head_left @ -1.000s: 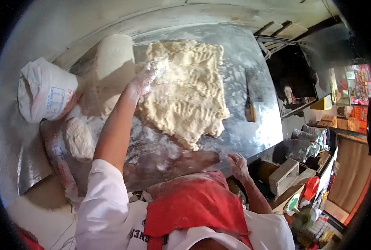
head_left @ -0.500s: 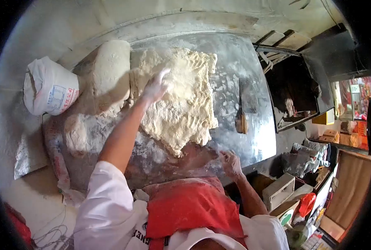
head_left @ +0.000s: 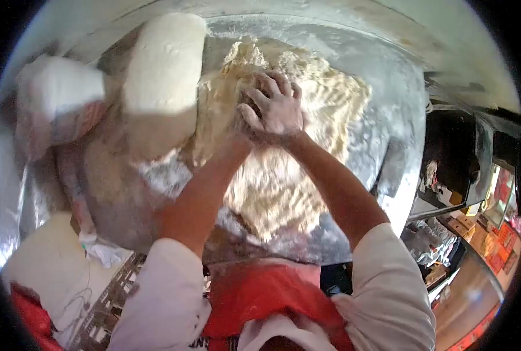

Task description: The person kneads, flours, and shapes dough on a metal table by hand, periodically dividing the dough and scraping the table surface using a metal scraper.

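A wide, lumpy sheet of dough [head_left: 272, 199] lies across the floury metal worktop [head_left: 383, 88]. My right hand [head_left: 281, 111] rests palm down near the middle of the dough, fingers spread and nothing held. Beneath it is my left hand [head_left: 246, 131], mostly covered, so its fingers cannot be made out. Both arms reach straight forward, wrists close together. Left of the sheet sits a thick, smooth block of dough [head_left: 164, 70], its lower part in shadow.
A white sack [head_left: 61, 99], blurred, stands at the far left. On the worktop's right side lies a dark flat tool [head_left: 393, 161]. A dark open cabinet [head_left: 450, 146] is beyond the right edge, with bags and boxes [head_left: 430, 243] below it.
My left hand has come down from above the dough onto it. My right hand has moved from the table's near edge onto my left hand. The view has shifted.
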### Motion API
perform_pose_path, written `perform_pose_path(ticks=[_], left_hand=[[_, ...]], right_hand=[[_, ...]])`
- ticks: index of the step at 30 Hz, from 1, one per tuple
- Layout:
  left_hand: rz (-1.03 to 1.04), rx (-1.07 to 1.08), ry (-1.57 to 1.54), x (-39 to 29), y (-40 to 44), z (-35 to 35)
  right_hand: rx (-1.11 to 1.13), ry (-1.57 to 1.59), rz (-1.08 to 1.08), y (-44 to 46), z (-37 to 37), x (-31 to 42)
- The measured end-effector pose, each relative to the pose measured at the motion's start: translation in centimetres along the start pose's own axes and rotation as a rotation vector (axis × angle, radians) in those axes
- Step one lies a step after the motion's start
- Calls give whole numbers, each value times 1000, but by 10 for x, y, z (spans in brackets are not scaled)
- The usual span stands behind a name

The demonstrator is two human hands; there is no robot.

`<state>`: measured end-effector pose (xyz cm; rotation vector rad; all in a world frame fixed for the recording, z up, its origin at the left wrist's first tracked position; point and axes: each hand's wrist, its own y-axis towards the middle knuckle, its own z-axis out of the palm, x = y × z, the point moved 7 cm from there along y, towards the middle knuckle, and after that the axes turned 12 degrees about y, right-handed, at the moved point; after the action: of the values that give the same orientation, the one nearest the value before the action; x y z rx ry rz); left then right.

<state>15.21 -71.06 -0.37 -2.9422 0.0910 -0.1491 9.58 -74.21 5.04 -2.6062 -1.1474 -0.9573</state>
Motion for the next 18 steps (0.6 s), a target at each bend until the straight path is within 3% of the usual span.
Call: perform_pose_path(ticks=[4,7,9,10,11,13,16,18], left_hand=[[114,273,-91,24,24,23],[167,264,-65,26,48,4],[-54,-122,-1652,11,12,42],[-139,-46,-2036,3,7,30],[-127,-41,-2029,-27,1,22],[-147,-457,-2089,-74,-12,20],[-206,-505,-1238,-88,-17,29],[-155,-443,-898,-88,-2,32]], right_hand=[[-49,-79,-71,28,23,-31],[-102,-117,-120,57,9,-35],[-18,32,-67,34,9,-26],[55,92,-35,23,2,-21],[121,147,-2,9,-7,-18],[121,166,15,-41,-29,-17],[8,71,12,-79,-42,-32],[-52,92,-49,-69,-35,-49]])
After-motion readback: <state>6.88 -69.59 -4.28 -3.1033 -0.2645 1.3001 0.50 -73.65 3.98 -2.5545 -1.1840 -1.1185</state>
